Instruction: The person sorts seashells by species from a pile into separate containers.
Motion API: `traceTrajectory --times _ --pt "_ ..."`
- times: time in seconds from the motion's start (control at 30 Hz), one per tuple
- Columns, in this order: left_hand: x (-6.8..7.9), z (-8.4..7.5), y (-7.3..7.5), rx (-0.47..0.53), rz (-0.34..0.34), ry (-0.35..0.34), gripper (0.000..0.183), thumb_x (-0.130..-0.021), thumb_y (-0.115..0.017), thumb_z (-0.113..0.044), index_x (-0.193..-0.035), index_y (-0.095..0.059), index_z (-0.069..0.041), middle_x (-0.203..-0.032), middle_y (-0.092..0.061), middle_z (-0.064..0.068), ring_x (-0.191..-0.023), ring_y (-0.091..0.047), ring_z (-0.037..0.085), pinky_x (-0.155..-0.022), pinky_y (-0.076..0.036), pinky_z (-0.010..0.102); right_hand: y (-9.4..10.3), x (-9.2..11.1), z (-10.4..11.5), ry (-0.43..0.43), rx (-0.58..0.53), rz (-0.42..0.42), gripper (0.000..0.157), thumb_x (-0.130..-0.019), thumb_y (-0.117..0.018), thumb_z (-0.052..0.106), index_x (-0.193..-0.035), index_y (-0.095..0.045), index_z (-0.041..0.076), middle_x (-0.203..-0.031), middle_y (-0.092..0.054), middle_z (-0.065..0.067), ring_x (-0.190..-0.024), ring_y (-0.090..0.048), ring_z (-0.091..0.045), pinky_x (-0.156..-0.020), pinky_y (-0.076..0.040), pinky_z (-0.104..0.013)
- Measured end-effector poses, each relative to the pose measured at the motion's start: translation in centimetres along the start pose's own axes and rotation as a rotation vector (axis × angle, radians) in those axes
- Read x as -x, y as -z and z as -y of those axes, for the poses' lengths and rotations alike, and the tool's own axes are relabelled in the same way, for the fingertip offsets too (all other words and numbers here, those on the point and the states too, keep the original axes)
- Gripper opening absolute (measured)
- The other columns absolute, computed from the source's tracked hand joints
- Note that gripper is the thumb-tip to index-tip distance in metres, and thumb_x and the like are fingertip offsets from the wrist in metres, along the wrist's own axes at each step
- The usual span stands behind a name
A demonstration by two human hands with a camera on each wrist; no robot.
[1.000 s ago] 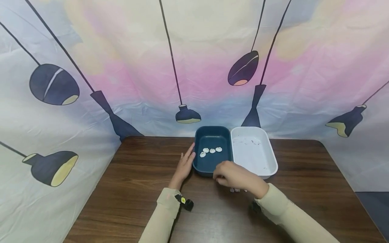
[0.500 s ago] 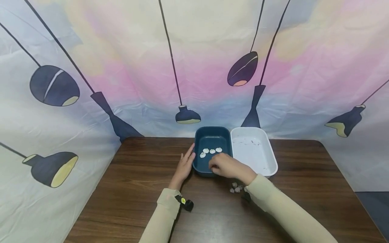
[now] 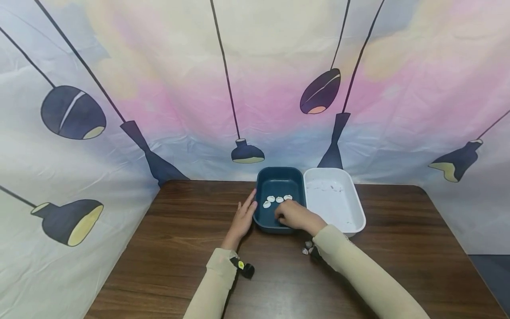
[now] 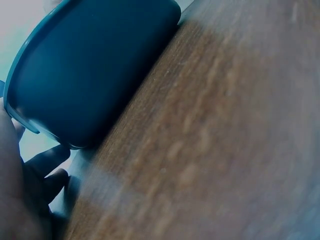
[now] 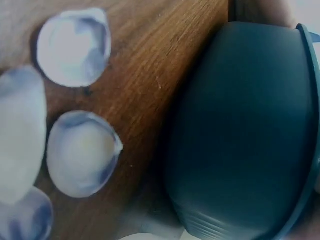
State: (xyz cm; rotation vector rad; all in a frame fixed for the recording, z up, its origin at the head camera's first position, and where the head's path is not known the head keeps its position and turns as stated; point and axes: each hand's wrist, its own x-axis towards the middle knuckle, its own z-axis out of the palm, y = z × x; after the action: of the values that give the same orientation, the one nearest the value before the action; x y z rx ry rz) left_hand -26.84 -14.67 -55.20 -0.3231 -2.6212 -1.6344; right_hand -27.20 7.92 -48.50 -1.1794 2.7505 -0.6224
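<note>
A dark teal tray [image 3: 280,179] stands near the table's far edge, with several white seashells [image 3: 267,204] lying inside it. Along its left side rests my left hand [image 3: 241,220], fingers fairly straight; in the left wrist view, fingertips touch the tray wall [image 4: 95,65]. My right hand [image 3: 299,216] reaches over the tray's front right, its fingers curled downward. The fingertips are hidden there, so whether they pinch a shell does not show. Several more shells [image 3: 305,251] lie on the table below my right wrist; close up, the right wrist view shows pale, purplish shell insides [image 5: 84,154].
A white tray [image 3: 334,199] with small dark specks sits directly right of the teal one. Both stand on a brown wooden table [image 3: 167,248]. Behind them hangs a cloth backdrop [image 3: 199,97] printed with lamps.
My right hand has moved from the teal tray's front right corner to farther inside it, lower over the tray floor. My left hand stays at the tray's side.
</note>
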Motion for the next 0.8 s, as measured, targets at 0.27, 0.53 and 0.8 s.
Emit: traceTrajectory --times 0.27,0.53,0.8 --pt "-0.05 -0.05 -0.09 0.002 -0.002 0.017 0.052 -0.116 -0.038 -0.035 -0.167 -0.034 -0.024 -0.169 -0.037 0.003 -0.156 -0.032 0.033 -0.13 0.003 0.053 -0.28 -0.27 -0.2 -0.068 0.001 0.004 0.009 -0.092 -0.077 -0.002 -0.095 -0.083 0.004 -0.092 -0.079 -0.008 -0.086 -0.074 -0.021 -0.083 -0.062 -0.041" --pt "0.05 0.01 -0.05 -0.001 0.002 0.022 0.054 -0.116 -0.038 -0.04 -0.168 -0.033 -0.028 -0.169 -0.037 0.0 -0.156 -0.033 0.03 -0.131 0.002 0.051 -0.58 -0.51 -0.06 -0.184 0.055 0.008 0.036 -0.096 -0.074 0.003 -0.13 -0.063 0.002 -0.11 -0.074 -0.016 -0.1 -0.072 -0.03 -0.091 -0.06 -0.048" --pt "0.12 -0.04 -0.05 0.004 0.003 -0.015 0.055 -0.116 -0.039 -0.041 -0.167 -0.035 -0.022 -0.169 -0.037 0.005 -0.156 -0.033 0.034 -0.13 0.002 0.056 -0.78 -0.52 -0.09 -0.258 0.066 0.039 0.053 -0.098 -0.069 0.005 -0.149 -0.052 0.004 -0.122 -0.071 -0.018 -0.108 -0.069 -0.031 -0.092 -0.059 -0.049"
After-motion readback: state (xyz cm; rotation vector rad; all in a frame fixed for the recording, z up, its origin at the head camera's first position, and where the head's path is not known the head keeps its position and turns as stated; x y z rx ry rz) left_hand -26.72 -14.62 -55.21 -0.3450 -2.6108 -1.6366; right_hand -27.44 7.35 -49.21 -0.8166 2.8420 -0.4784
